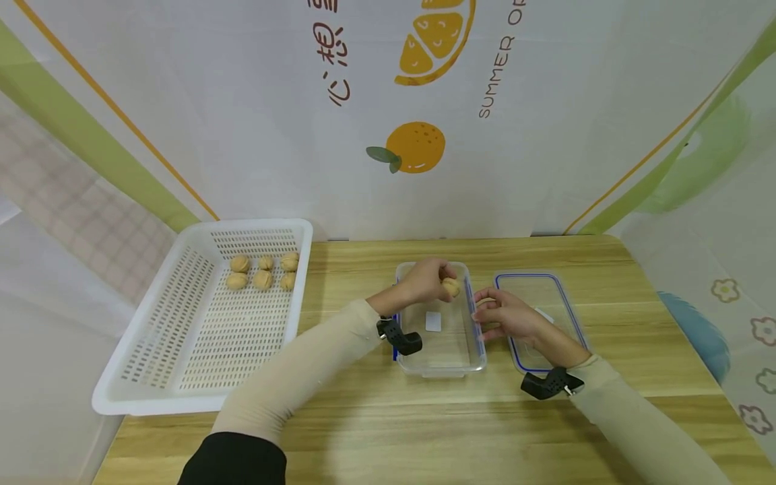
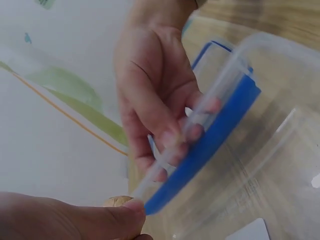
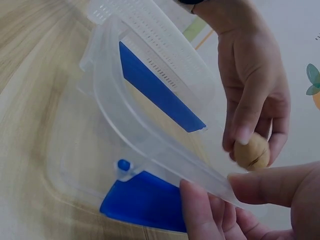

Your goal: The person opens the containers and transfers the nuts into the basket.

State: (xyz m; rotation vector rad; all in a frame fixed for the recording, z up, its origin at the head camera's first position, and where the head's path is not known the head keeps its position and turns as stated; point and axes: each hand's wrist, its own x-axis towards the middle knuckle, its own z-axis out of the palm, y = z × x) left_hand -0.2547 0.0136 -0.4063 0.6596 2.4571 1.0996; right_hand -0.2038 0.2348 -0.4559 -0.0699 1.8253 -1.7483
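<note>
My left fingers (image 3: 245,120) curl round a walnut (image 1: 450,287), pinching it just above the far end of the clear container (image 1: 440,357), so the nut lies directly over the open box with nothing between it and the floor below. My left hand (image 1: 422,279) is the one over the box; my right hand (image 1: 506,314) sits beside it, fingers wrapped on the container's right rim near a blue clasp (image 3: 145,206), steadying the wall. The box's long axis runs away from me, and I see nothing in it but a small white label on the bottom. Its blue-edged lid (image 1: 560,296) lies flat just to the right, under my right wrist. Well off to the left, the white slotted basket (image 1: 151,337) holds six more walnuts (image 1: 263,271), clustered in its far corner.
</note>
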